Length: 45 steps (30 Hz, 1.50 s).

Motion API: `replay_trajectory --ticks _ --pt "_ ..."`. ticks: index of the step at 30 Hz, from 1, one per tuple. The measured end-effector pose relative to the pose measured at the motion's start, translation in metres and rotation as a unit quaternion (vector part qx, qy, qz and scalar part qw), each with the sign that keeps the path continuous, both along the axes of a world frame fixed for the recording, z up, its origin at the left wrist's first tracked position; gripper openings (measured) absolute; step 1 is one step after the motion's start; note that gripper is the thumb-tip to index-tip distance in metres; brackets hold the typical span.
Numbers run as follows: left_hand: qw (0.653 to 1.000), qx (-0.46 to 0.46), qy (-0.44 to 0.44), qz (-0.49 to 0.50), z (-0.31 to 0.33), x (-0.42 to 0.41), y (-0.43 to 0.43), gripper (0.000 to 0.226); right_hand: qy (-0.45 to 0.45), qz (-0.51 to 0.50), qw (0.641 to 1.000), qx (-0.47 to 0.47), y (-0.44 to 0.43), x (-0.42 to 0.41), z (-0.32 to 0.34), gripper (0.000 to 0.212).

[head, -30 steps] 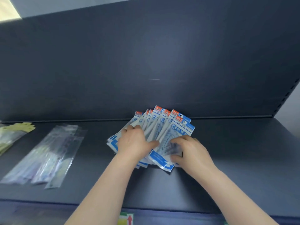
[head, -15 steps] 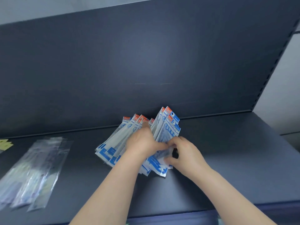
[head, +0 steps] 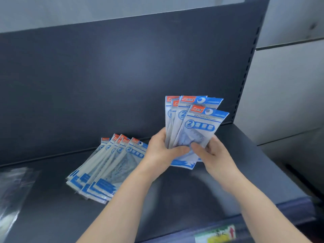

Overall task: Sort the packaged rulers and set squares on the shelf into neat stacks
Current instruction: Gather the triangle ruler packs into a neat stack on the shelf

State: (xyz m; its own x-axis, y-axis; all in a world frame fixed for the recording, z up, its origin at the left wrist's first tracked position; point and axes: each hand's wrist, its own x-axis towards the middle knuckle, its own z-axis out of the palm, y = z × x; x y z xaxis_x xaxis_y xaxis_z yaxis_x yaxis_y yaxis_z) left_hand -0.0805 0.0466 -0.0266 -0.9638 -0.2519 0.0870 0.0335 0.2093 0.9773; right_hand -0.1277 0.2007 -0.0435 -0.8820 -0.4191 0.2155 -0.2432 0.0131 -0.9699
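Both hands hold up a small fan of blue-and-white set square packets [head: 196,123] above the dark shelf [head: 184,193]. My left hand [head: 163,149] grips the fan's left edge near the bottom. My right hand [head: 208,153] pinches the front packet from the right, thumb on its face. Several more of the same packets [head: 108,165] lie fanned out flat on the shelf, left of my left forearm, red-tabbed tops toward the back panel.
Clear-sleeved ruler packs [head: 12,190] lie blurred at the shelf's left edge. The dark back panel [head: 122,76] rises behind the shelf. A slotted upright [head: 249,67] marks its right end. A price label strip [head: 217,234] runs along the front edge.
Both hands lifted a few packets off the fanned pile and raised them to the right. The other packets stayed flat on the shelf. The view shifted right.
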Motion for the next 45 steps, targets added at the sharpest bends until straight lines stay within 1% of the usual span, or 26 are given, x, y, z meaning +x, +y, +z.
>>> replay_trajectory --ticks 2,4,7,12,16,18,20,22,23,24,25,26,27,28,29,30,31,32,33,35,36,38,40,41,43,45 --pt "0.999 0.039 0.01 -0.024 -0.006 -0.01 0.013 0.053 0.019 -0.007 1.0 -0.005 0.013 -0.002 0.001 0.039" --pt "0.997 0.063 -0.014 -0.04 -0.018 -0.016 0.024 0.058 -0.006 0.004 1.0 -0.002 0.025 -0.006 -0.005 0.038" --pt "0.997 0.054 -0.053 -0.016 -0.034 -0.018 0.038 0.062 -0.08 0.021 0.997 -0.004 0.034 -0.008 -0.016 0.041" --pt "0.997 0.066 -0.041 -0.029 -0.039 -0.024 0.053 0.059 -0.099 0.069 0.992 -0.025 0.032 -0.009 -0.018 0.049" --pt "0.996 0.075 -0.031 -0.023 -0.041 -0.027 0.053 0.062 -0.114 0.054 0.992 0.0 0.033 -0.02 -0.027 0.038" --pt "0.996 0.077 -0.02 -0.034 -0.039 -0.027 0.054 0.064 -0.11 0.054 0.992 0.019 0.031 -0.023 -0.028 0.03" --pt "0.996 0.078 -0.013 -0.05 -0.033 -0.026 0.054 0.063 -0.088 0.058 0.994 0.039 0.029 -0.025 -0.024 0.028" --pt "0.997 0.063 -0.009 -0.046 -0.027 -0.025 0.049 0.064 -0.002 0.023 0.995 0.101 0.03 -0.03 -0.013 0.028" --pt "0.999 0.04 -0.007 -0.021 -0.024 -0.026 0.045 0.07 0.065 -0.008 0.986 0.156 0.032 -0.035 -0.005 0.029" --pt "1.0 0.004 -0.004 0.021 -0.02 -0.026 0.041 0.082 0.142 -0.046 0.961 0.231 0.035 -0.04 0.006 0.03" --pt "0.996 -0.039 0.002 0.076 -0.016 -0.026 0.037 0.097 0.223 -0.081 0.919 0.315 0.038 -0.045 0.017 0.032" --pt "0.987 -0.094 0.019 0.132 -0.011 -0.025 0.034 0.112 0.295 -0.099 0.864 0.395 0.04 -0.05 0.025 0.033" --pt "0.968 -0.171 0.049 0.175 -0.006 -0.023 0.032 0.121 0.342 -0.1 0.81 0.465 0.042 -0.054 0.031 0.032" --pt "0.938 -0.274 0.085 0.195 -0.003 -0.02 0.029 0.125 0.366 -0.084 0.765 0.524 0.042 -0.055 0.034 0.031" --pt "0.893 -0.389 0.117 0.195 -0.001 -0.018 0.028 0.126 0.378 -0.062 0.737 0.557 0.04 -0.054 0.034 0.031" --pt "0.843 -0.495 0.124 0.172 -0.001 -0.018 0.028 0.125 0.378 -0.035 0.728 0.571 0.038 -0.051 0.031 0.032" --pt "0.797 -0.583 0.095 0.127 -0.001 -0.019 0.03 0.12 0.375 -0.008 0.726 0.577 0.034 -0.047 0.026 0.033" --pt "0.762 -0.642 0.043 0.074 -0.001 -0.019 0.033 0.113 0.372 0.017 0.728 0.576 0.03 -0.044 0.02 0.033" --pt "0.744 -0.667 -0.017 0.028 -0.004 -0.021 0.036 0.106 0.366 0.033 0.732 0.573 0.027 -0.041 0.015 0.032" --pt "0.739 -0.665 -0.112 -0.007 -0.013 -0.024 0.042 0.099 0.361 0.043 0.747 0.557 0.023 -0.041 0.01 0.032" --pt "0.74 -0.659 -0.133 -0.007 -0.016 -0.025 0.042 0.094 0.353 0.044 0.759 0.545 0.023 -0.043 0.009 0.033" --pt "0.74 -0.662 -0.119 0.003 -0.021 -0.028 0.039 0.073 0.33 0.04 0.779 0.531 0.028 -0.046 0.008 0.039" --pt "0.74 -0.666 -0.098 0.004 -0.024 -0.031 0.035 0.055 0.319 0.016 0.775 0.545 0.037 -0.049 0.007 0.05" --pt "0.738 -0.668 -0.095 0.001 -0.024 -0.032 0.034 0.051 0.315 0.004 0.769 0.556 0.041 -0.049 0.005 0.052" --pt "0.737 -0.669 -0.095 -0.006 -0.022 -0.035 0.034 0.046 0.302 -0.001 0.765 0.568 0.047 -0.05 0.002 0.042" --pt "0.746 -0.658 -0.097 -0.012 -0.018 -0.036 0.037 0.046 0.291 0.008 0.777 0.558 0.048 -0.053 0.002 0.035"
